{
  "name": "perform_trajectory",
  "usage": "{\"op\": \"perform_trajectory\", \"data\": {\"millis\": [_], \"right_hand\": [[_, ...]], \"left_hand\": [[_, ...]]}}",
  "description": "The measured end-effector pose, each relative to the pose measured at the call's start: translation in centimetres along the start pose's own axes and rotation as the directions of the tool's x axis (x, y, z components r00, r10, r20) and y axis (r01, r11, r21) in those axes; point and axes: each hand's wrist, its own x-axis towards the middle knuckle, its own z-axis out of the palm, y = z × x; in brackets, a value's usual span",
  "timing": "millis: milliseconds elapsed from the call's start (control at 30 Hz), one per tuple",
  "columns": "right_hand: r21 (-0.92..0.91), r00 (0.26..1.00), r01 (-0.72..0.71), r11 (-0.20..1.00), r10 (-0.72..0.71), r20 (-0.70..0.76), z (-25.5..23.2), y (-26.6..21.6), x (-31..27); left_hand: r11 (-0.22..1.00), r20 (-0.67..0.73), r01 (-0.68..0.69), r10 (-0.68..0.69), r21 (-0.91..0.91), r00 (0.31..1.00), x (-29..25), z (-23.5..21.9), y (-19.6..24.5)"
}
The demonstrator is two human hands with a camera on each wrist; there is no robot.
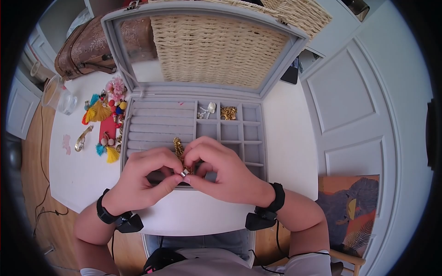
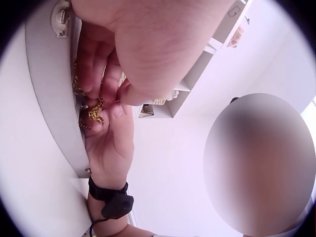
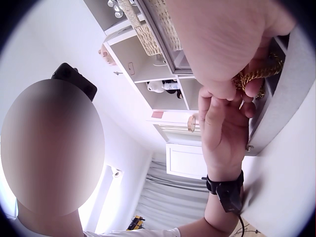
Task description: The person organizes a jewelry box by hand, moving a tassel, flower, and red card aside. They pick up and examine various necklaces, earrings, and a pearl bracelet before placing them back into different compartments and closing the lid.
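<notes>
A gold-coloured chain is held between both hands over the front of a grey jewellery box. My left hand pinches it with thumb and fingertips. From the other side my right hand pinches the chain too, the two thumb tips nearly meeting. Between them shows a small silvery piece. Loops of the chain hang among the fingers in the left wrist view. A thick twisted length of the chain runs behind the fingers in the right wrist view.
The box's glass lid stands raised. White beaded jewellery and a gold chain pile fill two compartments. Colourful tasselled jewellery, a gold bangle and a clear cup lie left. Behind are a brown case and woven basket.
</notes>
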Motion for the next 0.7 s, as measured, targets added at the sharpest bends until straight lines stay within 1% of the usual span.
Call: {"op": "perform_trajectory", "data": {"millis": [67,100,167,300,367,400,467,500,567,700], "right_hand": [[0.029,0.998,-0.048,0.998,0.047,0.049,-0.21,-0.13,-0.06],[0.029,0.998,-0.049,0.998,0.047,0.049,-0.20,-0.11,-0.05],[0.018,0.998,-0.038,0.999,0.037,0.047,-0.15,-0.03,-0.09],[-0.018,1.000,0.015,1.000,-0.014,0.020,0.10,0.06,-0.01],[-0.024,1.000,0.013,1.000,-0.013,0.008,0.18,0.08,0.02],[-0.024,1.000,0.013,1.000,-0.013,0.006,0.21,0.10,0.02],[-0.028,1.000,0.028,0.999,-0.027,0.002,0.23,0.13,0.00],[-0.028,1.000,0.027,0.999,-0.027,0.001,0.16,0.13,-0.06],[-0.024,0.999,-0.017,1.000,0.018,0.042,0.00,0.10,-0.12],[-0.027,0.998,-0.045,0.999,0.046,0.050,0.08,0.02,-0.12]], "left_hand": [[0.999,0.007,-0.011,0.011,-0.038,1.000,0.03,0.01,0.00],[0.999,0.007,-0.011,0.011,-0.038,1.000,0.05,-0.02,-0.03],[0.999,0.017,-0.046,0.045,0.015,0.999,0.08,-0.10,-0.12],[0.995,0.028,-0.095,0.094,0.035,0.995,0.09,-0.10,-0.07],[0.999,-0.044,0.034,-0.035,-0.020,0.998,-0.16,0.24,0.21],[0.999,-0.043,0.034,-0.035,-0.019,0.998,-0.11,0.23,0.23],[0.993,-0.062,-0.053,0.060,0.109,0.996,0.01,0.19,0.24],[0.993,-0.060,-0.054,0.061,0.109,0.996,0.02,0.20,0.20],[0.985,-0.073,-0.072,0.084,0.154,0.994,0.03,0.19,0.06],[0.981,-0.081,-0.074,0.090,0.181,0.993,-0.08,0.19,-0.08]]}}
